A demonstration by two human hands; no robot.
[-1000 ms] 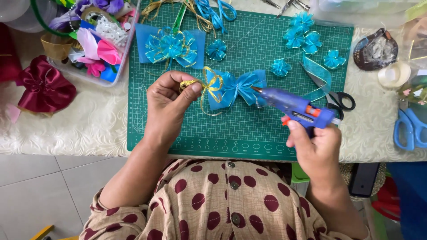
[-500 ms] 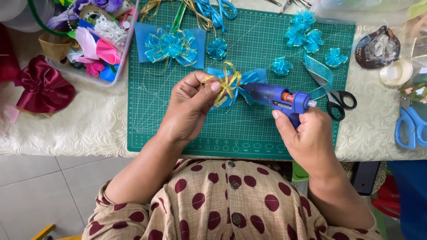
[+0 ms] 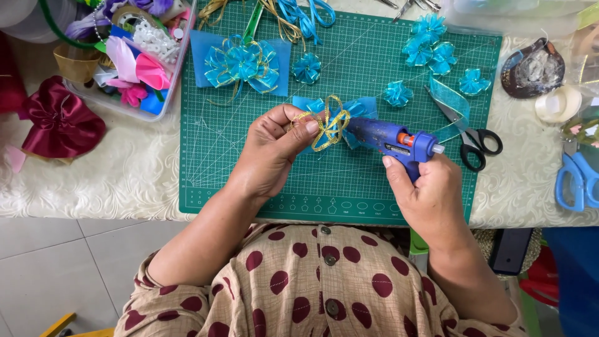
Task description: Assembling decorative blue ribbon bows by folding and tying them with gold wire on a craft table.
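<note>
1. Two hands work at mat centre; left hand (image 3: 274, 153) pinches a gold-looped blue ribbon bow (image 3: 331, 122); right hand (image 3: 430, 193) grips a blue glue gun (image 3: 390, 138), nozzle at the bow.
2. Several finished small blue ribbon flowers (image 3: 430, 47) lie at one o'clock; this bow seems unfinished.

Few things here count as packaging or labels. A clear plastic box (image 3: 163, 100) stands at the upper left of the desk (image 3: 125, 181), just beside the green cutting mat; it is rectangular, see-through, and packed with pink, purple, white and blue ribbon pieces. Along the top right edge lies a clear plastic container (image 3: 518, 15), long and pale, its contents too blurred to tell. On the blue glue gun (image 3: 390, 138) a small label (image 3: 394, 148) sits on the side of the body, a narrow pale strip with dark print, just beside an orange patch. No signs or screens show anywhere
</note>
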